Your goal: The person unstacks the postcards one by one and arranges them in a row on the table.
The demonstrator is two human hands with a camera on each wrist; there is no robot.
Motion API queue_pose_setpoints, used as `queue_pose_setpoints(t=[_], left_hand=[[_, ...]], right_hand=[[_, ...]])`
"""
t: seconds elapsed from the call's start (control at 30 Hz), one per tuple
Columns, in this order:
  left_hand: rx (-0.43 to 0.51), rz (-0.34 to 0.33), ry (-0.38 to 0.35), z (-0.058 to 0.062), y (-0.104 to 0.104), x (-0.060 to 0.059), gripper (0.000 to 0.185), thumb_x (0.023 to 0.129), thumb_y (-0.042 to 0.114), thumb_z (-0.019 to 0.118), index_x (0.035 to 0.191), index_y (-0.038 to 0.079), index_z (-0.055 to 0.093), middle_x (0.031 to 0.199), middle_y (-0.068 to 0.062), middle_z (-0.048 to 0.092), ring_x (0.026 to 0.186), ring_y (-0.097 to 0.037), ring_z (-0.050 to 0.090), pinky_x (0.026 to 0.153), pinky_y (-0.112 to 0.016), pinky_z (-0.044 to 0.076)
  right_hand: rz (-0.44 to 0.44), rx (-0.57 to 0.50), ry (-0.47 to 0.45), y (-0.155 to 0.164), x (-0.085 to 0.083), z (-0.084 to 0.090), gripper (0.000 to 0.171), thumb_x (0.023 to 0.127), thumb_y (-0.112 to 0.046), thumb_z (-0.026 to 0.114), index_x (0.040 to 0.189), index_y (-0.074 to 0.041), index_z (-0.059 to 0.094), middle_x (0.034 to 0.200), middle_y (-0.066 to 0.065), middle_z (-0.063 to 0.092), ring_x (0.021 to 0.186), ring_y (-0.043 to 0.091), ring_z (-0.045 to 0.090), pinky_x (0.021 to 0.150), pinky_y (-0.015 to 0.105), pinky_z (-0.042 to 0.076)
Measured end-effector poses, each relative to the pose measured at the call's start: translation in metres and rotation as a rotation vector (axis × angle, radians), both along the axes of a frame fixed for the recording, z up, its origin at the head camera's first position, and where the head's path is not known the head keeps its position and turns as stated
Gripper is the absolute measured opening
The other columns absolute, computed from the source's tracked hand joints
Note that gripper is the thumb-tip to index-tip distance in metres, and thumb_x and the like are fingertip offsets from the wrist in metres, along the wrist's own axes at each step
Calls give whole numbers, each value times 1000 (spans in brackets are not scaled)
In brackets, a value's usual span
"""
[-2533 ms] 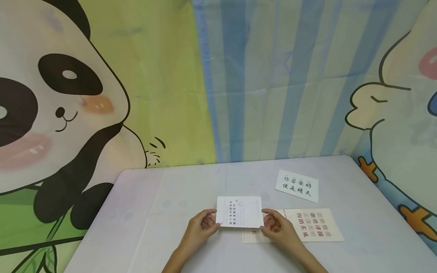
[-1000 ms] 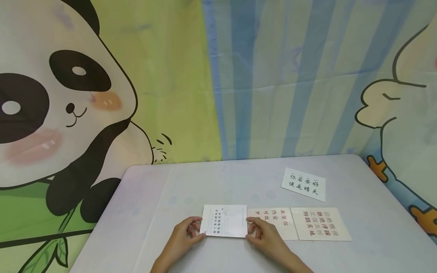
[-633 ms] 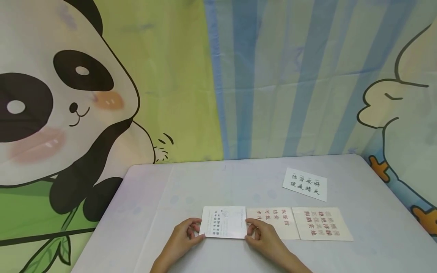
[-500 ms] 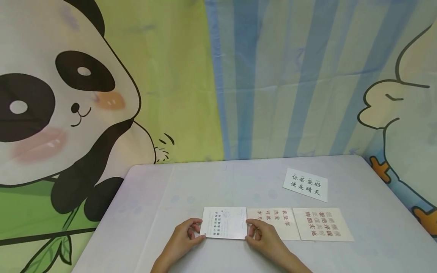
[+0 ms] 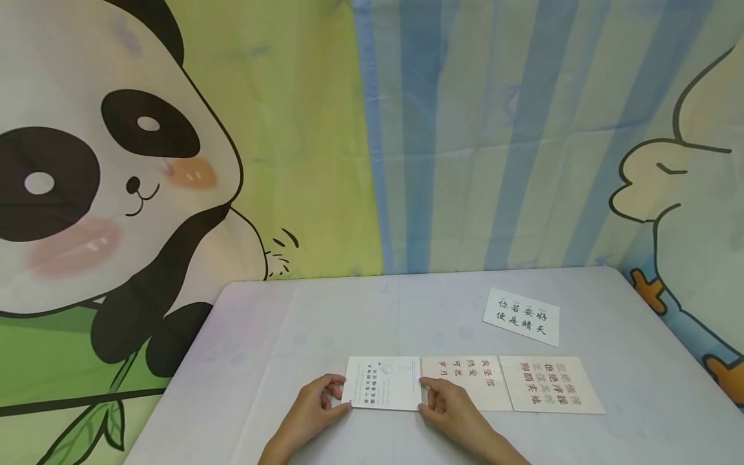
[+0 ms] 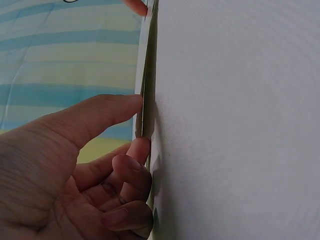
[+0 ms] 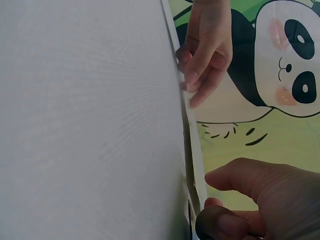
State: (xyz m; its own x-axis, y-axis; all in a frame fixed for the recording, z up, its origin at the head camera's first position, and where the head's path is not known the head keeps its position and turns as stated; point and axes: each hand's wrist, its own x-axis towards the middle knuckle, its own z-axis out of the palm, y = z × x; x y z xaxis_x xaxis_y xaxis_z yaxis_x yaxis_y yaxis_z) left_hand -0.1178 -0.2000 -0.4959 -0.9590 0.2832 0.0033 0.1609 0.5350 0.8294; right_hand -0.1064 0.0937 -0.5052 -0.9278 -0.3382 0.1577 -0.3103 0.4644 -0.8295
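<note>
A white card (image 5: 401, 387) printed with dark Chinese characters lies low over the table, its text turned sideways. My left hand (image 5: 308, 413) holds its left edge between thumb and fingers. At the right edge, my right hand (image 5: 456, 410) has its thumb and fingertips on the card's corner. Both wrist views show the card edge-on, with a thin dark gap between it and the table surface. Just right of it, a cream card (image 5: 485, 394) with red characters lies partly behind the right hand. Another cream card (image 5: 555, 387) with red and grey characters adjoins that one.
A separate white card (image 5: 517, 329) with large black characters lies tilted farther back on the right. The pale table (image 5: 279, 342) ends at a striped cloth backdrop (image 5: 453, 148), with a cartoon panda (image 5: 168, 213) on the left side.
Both hands have carried the white card left and down from over the cream cards, setting it beside them in line. Over the last half second it has barely moved.
</note>
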Motion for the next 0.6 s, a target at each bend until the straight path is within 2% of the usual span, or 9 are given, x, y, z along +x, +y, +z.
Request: queue_pose_setpoints(t=[0.37, 0.6], left_hand=[[-8, -14, 9, 0, 0, 0, 45, 80, 10, 79, 116, -8, 60, 84, -2, 57, 58, -2, 44, 51, -17, 40], [-25, 28, -11, -3, -1, 0, 37, 86, 16, 74, 113, -6, 63, 80, 3, 59, 60, -2, 48, 52, -17, 42]], right_hand=[[30, 3, -51, 1, 0, 3, 45, 85, -7, 71, 121, 17, 56, 75, -6, 50, 52, -5, 37, 46, 15, 33], [40, -7, -52, 0, 0, 2, 48, 86, -9, 70, 123, 18, 55, 75, -5, 50, 53, -5, 38, 46, 15, 33]])
